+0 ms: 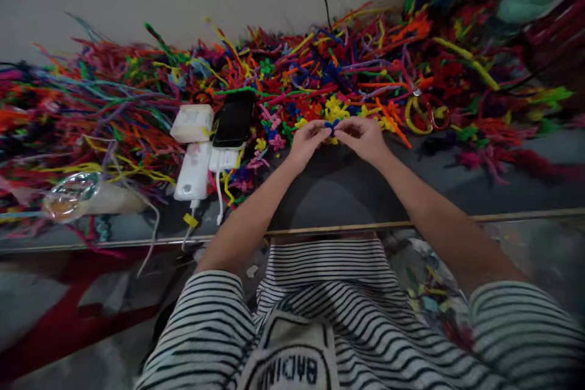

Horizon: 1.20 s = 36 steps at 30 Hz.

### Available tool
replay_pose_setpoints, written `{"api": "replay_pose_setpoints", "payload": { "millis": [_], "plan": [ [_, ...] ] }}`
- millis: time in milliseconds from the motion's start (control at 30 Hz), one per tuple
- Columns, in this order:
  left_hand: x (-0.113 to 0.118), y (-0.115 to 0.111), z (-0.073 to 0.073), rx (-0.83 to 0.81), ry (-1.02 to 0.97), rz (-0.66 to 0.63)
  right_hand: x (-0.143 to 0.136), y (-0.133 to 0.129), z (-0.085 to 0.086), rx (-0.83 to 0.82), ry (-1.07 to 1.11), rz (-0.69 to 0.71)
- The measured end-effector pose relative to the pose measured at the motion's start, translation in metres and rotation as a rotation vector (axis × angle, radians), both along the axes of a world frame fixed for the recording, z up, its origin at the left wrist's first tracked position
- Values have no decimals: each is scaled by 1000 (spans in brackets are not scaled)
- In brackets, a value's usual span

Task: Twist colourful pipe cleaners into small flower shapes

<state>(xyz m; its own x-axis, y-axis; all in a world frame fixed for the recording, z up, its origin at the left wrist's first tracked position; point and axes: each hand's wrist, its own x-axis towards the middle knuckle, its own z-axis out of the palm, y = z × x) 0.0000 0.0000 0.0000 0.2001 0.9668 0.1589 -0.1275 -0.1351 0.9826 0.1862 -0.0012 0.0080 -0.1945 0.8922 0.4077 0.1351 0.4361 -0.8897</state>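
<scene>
Between my fingertips is a small blue pipe cleaner piece (331, 126), mostly covered by the fingers. My left hand (309, 141) pinches its left side, and my right hand (363, 137) pinches the right side. Both hands meet over the front of a long heap of coloured pipe cleaners (292, 76). Just behind the fingers sits a cluster of yellow fuzzy shapes (337, 108). Orange pipe cleaners (393, 122) lie to the right of my right hand.
Left of my hands, a black phone (234, 119) rests near a white box (192, 122) and a white power bank (194, 172) with cables. A clear plastic-wrapped roll (98, 195) lies farther left. Yellow-handled scissors (417, 114) lie at right. The dark table (338, 195) ends close to my body.
</scene>
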Motion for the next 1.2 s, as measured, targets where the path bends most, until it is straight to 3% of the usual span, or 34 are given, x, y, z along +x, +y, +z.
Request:
{"api": "replay_pose_setpoints", "payload": {
  "millis": [133,333,533,1200],
  "plan": [
    [1,3,-5,41,31,33,-3,-4,4,-14,-16,32],
    [3,4,-9,38,51,79,-4,-4,11,-185,72,17],
    [1,3,-10,37,78,62,-2,-1,11,-247,69,48],
    [3,-7,2,54,37,88,-3,-3,13,-234,28,42]
  ]
}}
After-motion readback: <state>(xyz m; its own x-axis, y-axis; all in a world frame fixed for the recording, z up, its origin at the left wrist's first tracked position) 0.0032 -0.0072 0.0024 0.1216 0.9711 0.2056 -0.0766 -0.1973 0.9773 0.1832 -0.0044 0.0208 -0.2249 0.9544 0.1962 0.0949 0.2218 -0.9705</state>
